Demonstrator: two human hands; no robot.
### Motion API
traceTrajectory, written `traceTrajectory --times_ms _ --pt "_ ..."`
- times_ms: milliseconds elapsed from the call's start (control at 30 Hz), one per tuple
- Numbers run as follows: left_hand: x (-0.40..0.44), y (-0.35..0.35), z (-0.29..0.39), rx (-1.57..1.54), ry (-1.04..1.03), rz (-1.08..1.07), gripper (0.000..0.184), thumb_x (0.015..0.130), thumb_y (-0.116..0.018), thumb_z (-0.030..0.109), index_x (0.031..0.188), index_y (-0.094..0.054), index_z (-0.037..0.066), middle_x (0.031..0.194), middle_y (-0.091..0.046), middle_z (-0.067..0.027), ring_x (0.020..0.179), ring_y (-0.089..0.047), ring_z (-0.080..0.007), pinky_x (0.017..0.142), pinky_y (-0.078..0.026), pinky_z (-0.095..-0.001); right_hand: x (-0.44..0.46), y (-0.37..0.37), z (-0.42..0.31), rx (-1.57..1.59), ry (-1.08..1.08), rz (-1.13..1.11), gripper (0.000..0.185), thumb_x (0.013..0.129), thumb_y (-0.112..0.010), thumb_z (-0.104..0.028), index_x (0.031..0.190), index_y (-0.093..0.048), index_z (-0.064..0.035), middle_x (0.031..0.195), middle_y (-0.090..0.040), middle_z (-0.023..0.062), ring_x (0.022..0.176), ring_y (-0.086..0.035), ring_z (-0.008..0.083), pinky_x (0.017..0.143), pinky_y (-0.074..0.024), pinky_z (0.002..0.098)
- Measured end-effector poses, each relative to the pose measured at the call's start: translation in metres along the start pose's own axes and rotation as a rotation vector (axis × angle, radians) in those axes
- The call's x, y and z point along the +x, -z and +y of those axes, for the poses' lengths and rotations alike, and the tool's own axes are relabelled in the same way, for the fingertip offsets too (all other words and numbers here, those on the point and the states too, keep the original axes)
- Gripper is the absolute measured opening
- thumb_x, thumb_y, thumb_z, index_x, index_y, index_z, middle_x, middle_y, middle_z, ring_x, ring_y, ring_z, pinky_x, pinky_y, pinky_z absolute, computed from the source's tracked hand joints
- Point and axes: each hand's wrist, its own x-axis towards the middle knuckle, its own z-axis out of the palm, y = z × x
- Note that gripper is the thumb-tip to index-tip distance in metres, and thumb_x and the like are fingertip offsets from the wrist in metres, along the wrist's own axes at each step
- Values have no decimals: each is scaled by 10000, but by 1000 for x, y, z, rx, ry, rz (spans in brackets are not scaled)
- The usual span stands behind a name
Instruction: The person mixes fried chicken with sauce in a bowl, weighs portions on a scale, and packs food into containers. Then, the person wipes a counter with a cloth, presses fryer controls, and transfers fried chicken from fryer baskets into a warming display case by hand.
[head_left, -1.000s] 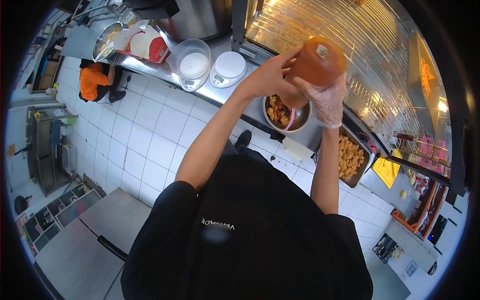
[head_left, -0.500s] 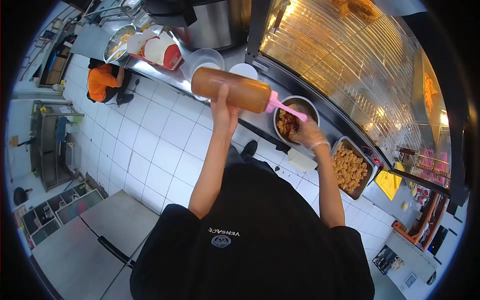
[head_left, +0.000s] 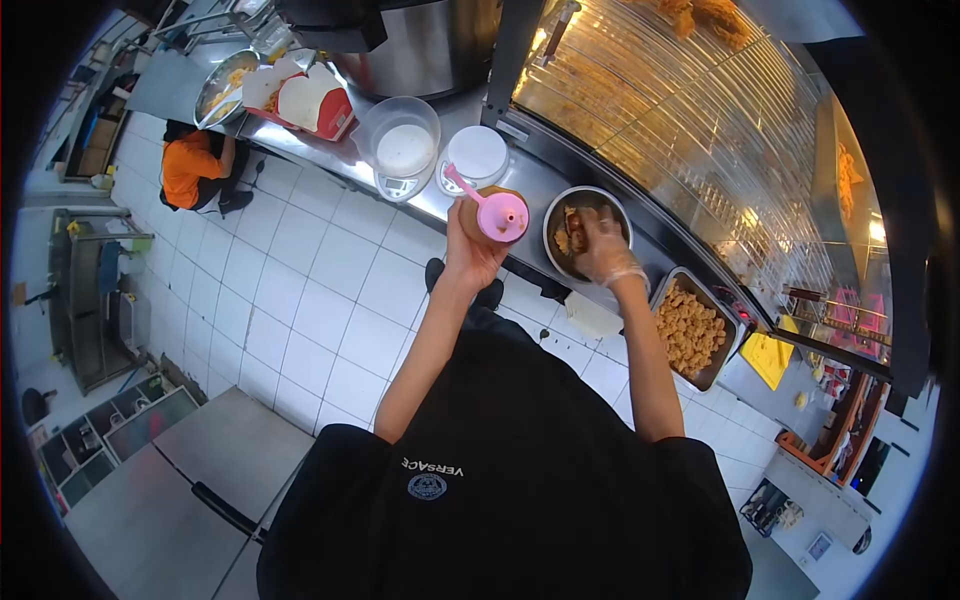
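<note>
Bare left hand (head_left: pixel 470 260) grasping amber, pink-lidded plastic squeeze bottle (head_left: pixel 494 219)

White "VERSACE" lettering (head_left: pixel 433 467) is reading upside down on black shirt (head_left: pixel 520 520). Bottle is sitting at 1 o'clock of the left hand, 10 o'clock of clear-gloved right hand (head_left: pixel 608 255). Nozzle (head_left: pixel 510 216) is facing the camera, long axis lying near the line of sight. Right hand is resting inside round metal bowl (head_left: pixel 592 194); cannot tell whether it is gripping brown food (head_left: pixel 567 238).

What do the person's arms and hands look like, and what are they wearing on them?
The right hand wears a thin, see-through glove, crinkly and loose at the wrist. The left hand is bare. Both forearms are bare too, below the short, wide sleeves of a black shirt with white letters and a round bluish badge.
</note>
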Motion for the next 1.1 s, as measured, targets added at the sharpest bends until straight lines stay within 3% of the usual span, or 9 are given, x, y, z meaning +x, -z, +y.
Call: traceTrajectory --times_ms 167,267,333,467,567,800,900,967,1100 --pt "11 -5 -3 -51 89 -27 286 947 -484 397 1095 -559 163 1007 -606 -19 933 -619 -166 769 -568 -315 21 -30 -9 117 -236 -41 428 784 -656 -339 1147 -592 -121 1403 -402 242 1095 -557 429 875 -501 479" --pt "32 2 -7 -55 91 -7 713 868 -423 666 1214 -522 50 991 -660 -120 817 -697 -220 627 -617 -262 31 -5 7 267 -200 -201 510 753 -658 -242 1227 -540 -94 1259 -507 300 1068 -567 421 885 -481 495" --pt "36 8 -6 -70 167 14 763 862 -399 690 1216 -515 24 1010 -658 -143 814 -697 -228 624 -615 -261 31 12 4 248 -316 -260 582 757 -639 -221 1308 -484 -111 1277 -506 291 1094 -559 412 890 -478 494" --pt "41 23 -17 3 202 -24 830 863 -333 722 1213 -494 -12 1042 -645 -187 872 -692 -250 642 -605 -280 18 -14 -8 57 -11 13 741 756 -663 -220 1428 -361 -147 1332 -483 273 1139 -546 390 883 -485 481" --pt "36 32 -26 36 293 93 837 864 -294 740 1214 -480 3 1111 -626 -185 926 -673 -262 694 -584 -307 22 -20 -26 -128 -52 -6 643 725 -700 -186 1332 -496 -135 1280 -540 221 1107 -569 361 902 -490 425" --pt "23 52 -80 623 127 85 516 920 -509 501 1146 -489 38 1037 -593 -94 911 -646 -217 735 -569 -331 35 -2 9 421 20 23 463 733 -655 -90 1195 -617 -99 1212 -585 192 1083 -584 351 925 -477 406" --pt "23 33 -98 761 138 28 238 922 -603 222 1038 -499 43 960 -588 -74 876 -646 -173 691 -573 -310 15 2 -5 90 175 -29 531 744 -670 -163 1260 -564 -98 1195 -570 250 1131 -563 358 958 -462 397" --pt "30 39 -106 809 112 22 204 924 -599 203 1005 -493 48 921 -587 -68 843 -651 -167 666 -575 -301 19 -29 8 -33 243 -12 599 740 -710 -264 1289 -532 -102 1170 -566 286 1135 -560 380 962 -460 402" --pt "35 32 -105 795 70 6 157 930 -582 161 970 -472 57 846 -576 -55 786 -659 -161 632 -578 -294 39 -21 2 138 -180 -183 596 737 -748 -270 1264 -532 -95 1152 -584 274 1069 -587 409 912 -486 426"
